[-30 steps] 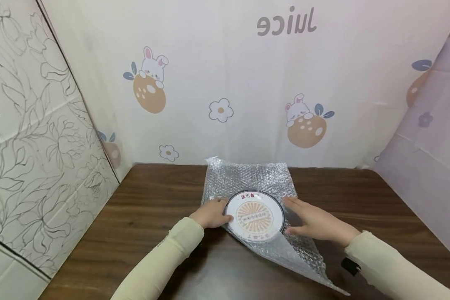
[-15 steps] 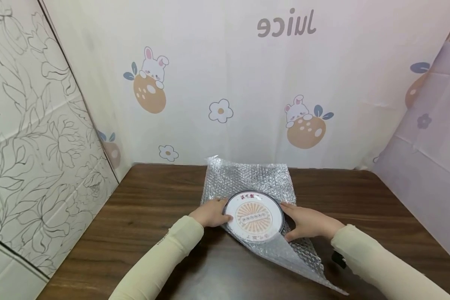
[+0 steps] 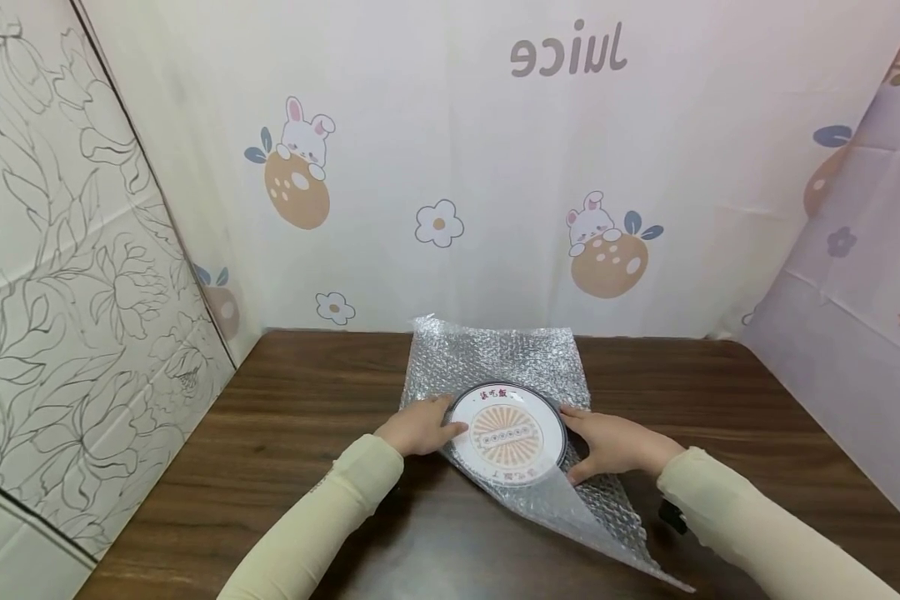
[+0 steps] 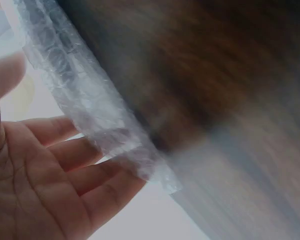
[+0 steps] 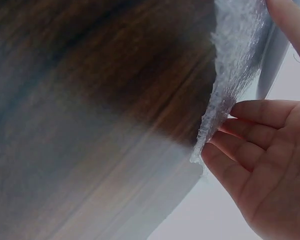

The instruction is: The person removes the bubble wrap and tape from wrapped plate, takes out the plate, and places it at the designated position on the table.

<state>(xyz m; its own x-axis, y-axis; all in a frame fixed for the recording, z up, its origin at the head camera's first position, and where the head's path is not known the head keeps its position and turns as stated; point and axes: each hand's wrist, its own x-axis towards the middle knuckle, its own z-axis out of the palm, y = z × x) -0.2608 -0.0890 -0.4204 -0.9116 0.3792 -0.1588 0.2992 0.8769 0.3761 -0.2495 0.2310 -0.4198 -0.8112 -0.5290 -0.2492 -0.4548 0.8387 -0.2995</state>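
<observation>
A round white plate [image 3: 504,446] with a dark rim, red characters and an orange ray pattern lies on a sheet of bubble wrap [image 3: 498,354]. The front of the sheet is folded over the plate's near edge. My left hand [image 3: 416,426] rests at the plate's left side, thumb over the rim, fingers extended against the wrap. On the other side my right hand [image 3: 618,444] touches the wrap beside the rim, thumb and fingers spread apart. Both wrist views show fairly straight fingers meeting the bubble wrap's edge; some left fingertips are partly veiled by it.
The dark wooden table [image 3: 307,417] extends to both sides and in front of the sheet. One pointed corner of the wrap trails toward the front right. A printed curtain [image 3: 390,150] hangs behind the table, with a floral panel [image 3: 120,275] at left.
My right hand has moved left, up to the plate's right rim, and then stayed there. The left hand, plate and bubble wrap have hardly moved.
</observation>
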